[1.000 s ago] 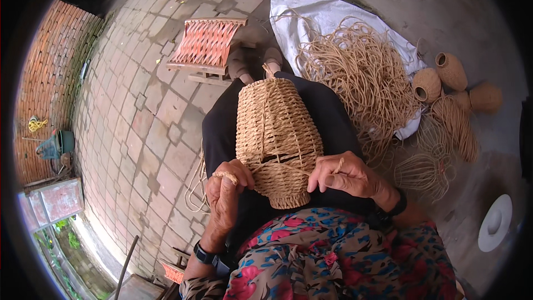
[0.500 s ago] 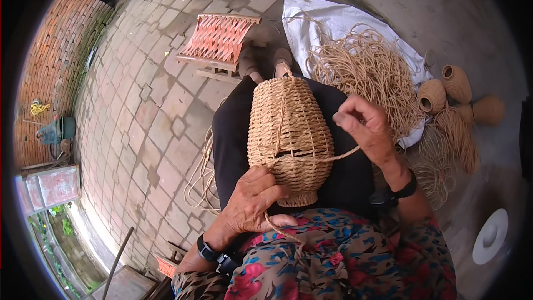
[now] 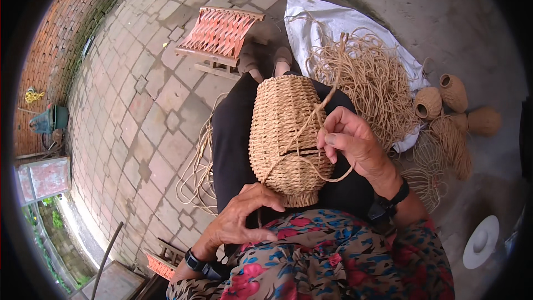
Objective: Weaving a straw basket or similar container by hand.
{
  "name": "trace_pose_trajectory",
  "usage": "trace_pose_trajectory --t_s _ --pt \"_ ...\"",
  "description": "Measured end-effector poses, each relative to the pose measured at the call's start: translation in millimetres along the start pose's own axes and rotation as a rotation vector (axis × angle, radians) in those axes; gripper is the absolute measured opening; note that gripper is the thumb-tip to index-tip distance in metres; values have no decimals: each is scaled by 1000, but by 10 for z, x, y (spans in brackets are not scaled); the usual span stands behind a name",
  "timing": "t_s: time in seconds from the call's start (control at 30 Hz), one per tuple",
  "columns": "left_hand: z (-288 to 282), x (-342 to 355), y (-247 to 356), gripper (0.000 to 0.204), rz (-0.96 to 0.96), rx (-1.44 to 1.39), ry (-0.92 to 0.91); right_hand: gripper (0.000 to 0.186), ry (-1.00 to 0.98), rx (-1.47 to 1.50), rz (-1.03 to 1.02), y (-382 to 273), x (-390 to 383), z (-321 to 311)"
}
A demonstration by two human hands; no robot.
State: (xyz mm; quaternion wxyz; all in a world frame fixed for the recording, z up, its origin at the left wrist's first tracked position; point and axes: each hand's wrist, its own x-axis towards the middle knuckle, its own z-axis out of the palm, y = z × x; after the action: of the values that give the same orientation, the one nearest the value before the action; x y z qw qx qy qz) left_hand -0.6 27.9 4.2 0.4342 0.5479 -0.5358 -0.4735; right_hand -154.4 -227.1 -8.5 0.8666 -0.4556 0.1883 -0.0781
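A woven cord basket [image 3: 275, 122] lies across my lap on dark trousers, its ribbed narrow end toward me. A dark slit crosses its side. My right hand [image 3: 333, 139] is at the slit's right, fingers pinched on a twisted cord [image 3: 327, 100], which slants across the basket; a loop of cord hangs below that hand. My left hand [image 3: 250, 216] is by the basket's lower left, open, with thumb and index finger apart and fingertips at its lower edge. A loose hank of cord [image 3: 197, 166] hangs beside my left thigh.
A woven-top stool [image 3: 216, 33] stands ahead by my feet. To the right lie a white sack [image 3: 302, 16] with tangled cord [image 3: 366, 83], several finished baskets [image 3: 452, 91], wire frames [image 3: 425, 186] and a white disc [image 3: 480, 241]. A brick wall [image 3: 55, 33] runs along the left.
My right hand first rose outward, then moved down and in to the basket's side, the cord now slanting up rightward. My left hand has slid down toward my body, its fingers looser.
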Motion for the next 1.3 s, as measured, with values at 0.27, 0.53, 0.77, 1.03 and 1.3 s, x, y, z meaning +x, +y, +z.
trace_pose_trajectory --t_s 0.27,0.53,0.77,1.03,1.3 --pt "-545 -15 120 19 -229 200 586 16 37 34 -30 54 -74 0" --pt "-364 763 366 15 -69 680 484 17 7 -21 -3 7 -15 67" --pt "-244 889 155 14 -223 83 461 16 39 -19 19 18 -55 -6" --pt "-263 911 225 12 -328 -133 458 11 -19 -846 -615 -97 -132 223" --pt "-165 953 305 15 -68 423 351 11 223 -925 -595 21 47 340"
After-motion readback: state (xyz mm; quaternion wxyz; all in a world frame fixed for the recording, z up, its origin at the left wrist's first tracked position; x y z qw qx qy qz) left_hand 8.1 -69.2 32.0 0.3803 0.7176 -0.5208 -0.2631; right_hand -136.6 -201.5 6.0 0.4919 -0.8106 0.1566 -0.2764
